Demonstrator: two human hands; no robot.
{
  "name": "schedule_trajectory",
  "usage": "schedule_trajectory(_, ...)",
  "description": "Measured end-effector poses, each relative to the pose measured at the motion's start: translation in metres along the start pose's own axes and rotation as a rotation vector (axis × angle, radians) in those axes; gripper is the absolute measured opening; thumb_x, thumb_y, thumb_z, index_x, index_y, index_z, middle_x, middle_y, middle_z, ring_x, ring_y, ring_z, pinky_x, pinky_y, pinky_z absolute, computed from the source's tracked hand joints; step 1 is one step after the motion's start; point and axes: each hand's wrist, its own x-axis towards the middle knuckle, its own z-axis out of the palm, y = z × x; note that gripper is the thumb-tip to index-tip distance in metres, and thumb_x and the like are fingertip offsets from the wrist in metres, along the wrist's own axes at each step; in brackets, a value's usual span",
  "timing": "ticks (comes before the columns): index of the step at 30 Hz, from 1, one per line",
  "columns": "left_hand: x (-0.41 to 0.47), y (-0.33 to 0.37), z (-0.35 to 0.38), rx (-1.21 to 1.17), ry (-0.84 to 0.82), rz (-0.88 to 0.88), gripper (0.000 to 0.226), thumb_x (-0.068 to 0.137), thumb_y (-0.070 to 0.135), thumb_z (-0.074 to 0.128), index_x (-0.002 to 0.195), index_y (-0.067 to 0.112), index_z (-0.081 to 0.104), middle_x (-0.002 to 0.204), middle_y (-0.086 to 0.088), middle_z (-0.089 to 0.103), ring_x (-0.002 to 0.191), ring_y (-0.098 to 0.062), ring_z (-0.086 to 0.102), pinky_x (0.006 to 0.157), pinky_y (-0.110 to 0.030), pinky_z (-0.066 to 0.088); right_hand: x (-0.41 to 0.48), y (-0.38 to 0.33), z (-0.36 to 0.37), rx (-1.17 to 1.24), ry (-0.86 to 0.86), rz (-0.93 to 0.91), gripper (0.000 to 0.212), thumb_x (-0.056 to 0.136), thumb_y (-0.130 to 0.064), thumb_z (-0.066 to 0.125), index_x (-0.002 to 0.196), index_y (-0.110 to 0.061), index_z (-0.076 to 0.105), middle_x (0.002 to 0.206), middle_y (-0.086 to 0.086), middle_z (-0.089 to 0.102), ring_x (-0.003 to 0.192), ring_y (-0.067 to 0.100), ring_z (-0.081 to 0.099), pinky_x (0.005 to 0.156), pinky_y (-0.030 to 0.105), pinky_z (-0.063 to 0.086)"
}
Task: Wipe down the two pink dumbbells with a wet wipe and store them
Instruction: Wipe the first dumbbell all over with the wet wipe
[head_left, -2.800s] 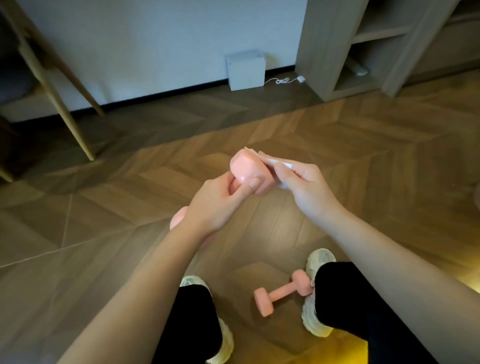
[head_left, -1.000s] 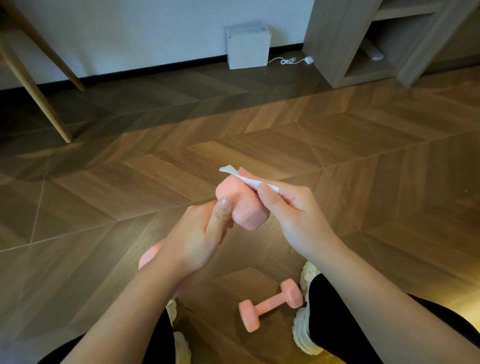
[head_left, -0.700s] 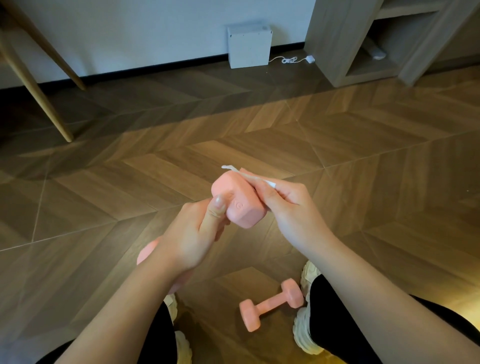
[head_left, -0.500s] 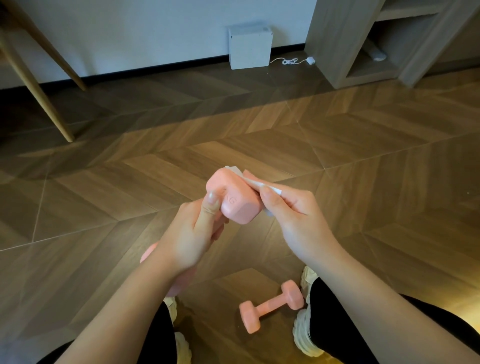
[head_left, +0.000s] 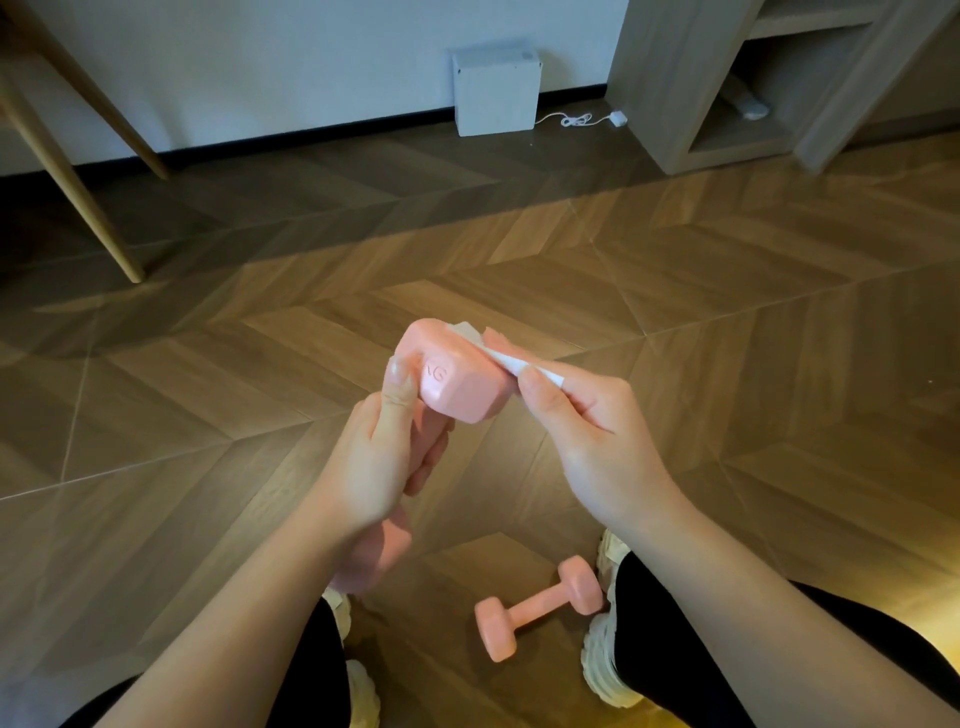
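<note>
My left hand (head_left: 382, 457) grips the handle of a pink dumbbell (head_left: 457, 382), held upright in mid-air with its upper head facing me; the lower head shows below my wrist. A white wet wipe (head_left: 511, 361) is pinched in my right hand (head_left: 592, 431) and pressed against the far right side of the upper head. The second pink dumbbell (head_left: 535, 608) lies on the wooden floor (head_left: 208, 415) between my feet, close to my right shoe.
A white box (head_left: 496, 93) stands against the wall with a white cable (head_left: 576, 120) beside it. An open wooden shelf unit (head_left: 727, 130) is at the back right. Slanted wooden furniture legs (head_left: 67, 171) stand at the left. My shoes (head_left: 605, 654) are below.
The dumbbell head has turned a little in my left hand, and my right hand has slid the wipe around its far side. The dumbbell on the floor has not moved.
</note>
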Motion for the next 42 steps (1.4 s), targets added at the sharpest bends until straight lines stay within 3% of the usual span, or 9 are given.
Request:
schedule_trajectory(4, 0.001, 0.001, -0.002, -0.007, 0.001, 0.018, 0.106, 0.078, 0.093, 0.018, 0.072, -0.011, 0.037, 0.056, -0.021, 0.030, 0.050, -0.018, 0.030, 0.045, -0.031, 0.024, 0.003, 0.000, 0.001, 0.013, 0.008, -0.009, 0.040, 0.101, -0.029, 0.043, 0.131, -0.010, 0.063, 0.127, -0.012, 0.065, 0.125, 0.002, 0.054, 0.099, 0.021, 0.044)
schedule_trajectory(9, 0.000, 0.001, -0.004, -0.050, 0.010, -0.055, 0.105, 0.075, 0.095, 0.017, 0.075, -0.005, 0.046, 0.055, -0.007, 0.044, 0.048, -0.016, 0.034, 0.045, -0.027, 0.031, 0.000, -0.001, 0.002, -0.009, 0.007, -0.089, 0.034, 0.102, -0.024, 0.043, 0.132, -0.017, 0.058, 0.128, -0.009, 0.066, 0.114, 0.003, 0.062, 0.089, 0.014, 0.044)
schedule_trajectory(16, -0.003, 0.005, 0.000, -0.103, 0.005, -0.137, 0.089, 0.084, 0.083, 0.007, 0.067, 0.009, 0.053, 0.056, -0.011, 0.047, 0.042, -0.015, 0.037, 0.046, -0.029, 0.032, 0.000, 0.004, 0.002, -0.074, 0.040, -0.123, 0.034, 0.102, -0.015, 0.044, 0.132, -0.008, 0.058, 0.086, -0.034, 0.064, 0.075, -0.012, 0.057, 0.069, 0.004, 0.039)
schedule_trajectory(19, -0.002, 0.005, 0.000, -0.112, 0.023, -0.143, 0.089, 0.083, 0.083, 0.007, 0.068, 0.008, 0.052, 0.056, -0.010, 0.046, 0.042, -0.015, 0.036, 0.047, -0.029, 0.031, -0.001, 0.000, 0.003, -0.087, 0.040, -0.138, 0.033, 0.103, -0.013, 0.044, 0.134, -0.011, 0.054, 0.114, -0.018, 0.070, 0.086, -0.013, 0.059, 0.076, 0.003, 0.039)
schedule_trajectory(22, -0.002, 0.003, 0.000, -0.104, 0.029, -0.128, 0.089, 0.079, 0.089, 0.010, 0.065, 0.012, 0.053, 0.056, -0.008, 0.046, 0.043, -0.013, 0.036, 0.044, -0.026, 0.032, -0.001, 0.001, 0.004, -0.137, 0.037, -0.146, 0.032, 0.102, -0.008, 0.045, 0.131, -0.005, 0.057, 0.087, -0.041, 0.061, 0.078, -0.019, 0.056, 0.070, -0.001, 0.038)
schedule_trajectory(25, 0.000, 0.001, -0.001, -0.095, 0.029, -0.112, 0.090, 0.075, 0.094, 0.013, 0.064, 0.015, 0.054, 0.055, -0.005, 0.047, 0.044, -0.013, 0.037, 0.044, -0.027, 0.032, -0.002, -0.005, 0.004, -0.123, 0.063, -0.190, 0.035, 0.101, -0.017, 0.045, 0.131, -0.001, 0.058, 0.125, -0.014, 0.065, 0.111, -0.002, 0.062, 0.088, 0.010, 0.046)
schedule_trajectory(31, 0.001, -0.005, -0.001, -0.040, 0.010, -0.054, 0.103, 0.076, 0.096, 0.016, 0.073, -0.002, 0.048, 0.054, -0.007, 0.044, 0.045, -0.014, 0.036, 0.044, -0.027, 0.031, -0.001, -0.009, 0.006, -0.153, 0.063, -0.157, 0.034, 0.101, -0.014, 0.046, 0.130, 0.000, 0.060, 0.121, -0.005, 0.067, 0.114, -0.004, 0.060, 0.091, 0.010, 0.046)
schedule_trajectory(34, 0.002, -0.006, -0.001, -0.039, 0.000, -0.052, 0.105, 0.076, 0.096, 0.019, 0.074, -0.005, 0.046, 0.052, -0.005, 0.041, 0.046, -0.016, 0.034, 0.045, -0.028, 0.030, 0.001, -0.008, 0.007, -0.170, 0.069, -0.139, 0.034, 0.101, -0.014, 0.046, 0.129, -0.002, 0.062, 0.109, -0.018, 0.066, 0.094, -0.016, 0.059, 0.079, 0.003, 0.042)
schedule_trajectory(42, 0.003, -0.007, 0.001, 0.026, -0.020, -0.048, 0.108, 0.080, 0.093, 0.017, 0.083, -0.010, 0.050, 0.049, -0.004, 0.040, 0.047, -0.019, 0.034, 0.046, -0.033, 0.029, 0.002, -0.010, 0.007, -0.117, 0.030, -0.141, 0.035, 0.101, -0.014, 0.045, 0.130, -0.002, 0.061, 0.135, 0.001, 0.060, 0.129, 0.008, 0.053, 0.100, 0.017, 0.043)
